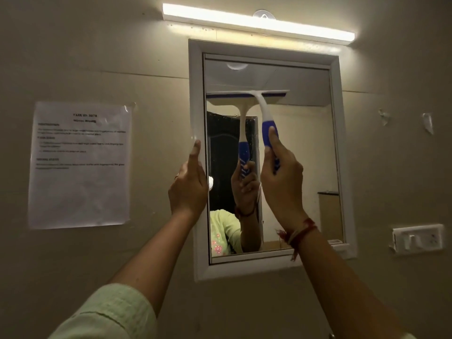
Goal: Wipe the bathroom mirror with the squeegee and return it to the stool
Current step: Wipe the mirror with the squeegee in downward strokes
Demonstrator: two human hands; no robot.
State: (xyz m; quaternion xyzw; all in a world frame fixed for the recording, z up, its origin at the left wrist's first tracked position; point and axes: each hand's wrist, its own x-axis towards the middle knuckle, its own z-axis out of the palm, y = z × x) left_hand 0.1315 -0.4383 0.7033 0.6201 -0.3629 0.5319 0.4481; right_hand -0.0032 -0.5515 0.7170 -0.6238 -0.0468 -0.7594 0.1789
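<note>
STAGE: wiping, judged early | right hand (pixel 281 182) grips squeegee (pixel 266 118) handle | blade on mirror (pixel 305 155) near top edge | left hand (pixel 188 184) flat, bracing frame (pixel 197 106) | REMAINING: lower glass; return to stool, unseen

White-blue squeegee (pixel 264 111) against framed mirror (pixel 305 155)

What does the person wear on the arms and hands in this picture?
The left hand wears no glove; its arm has a pale green sleeve with a faint checked weave. The right hand is also ungloved, and a red and yellow thread band with loose ends circles its wrist.
</note>
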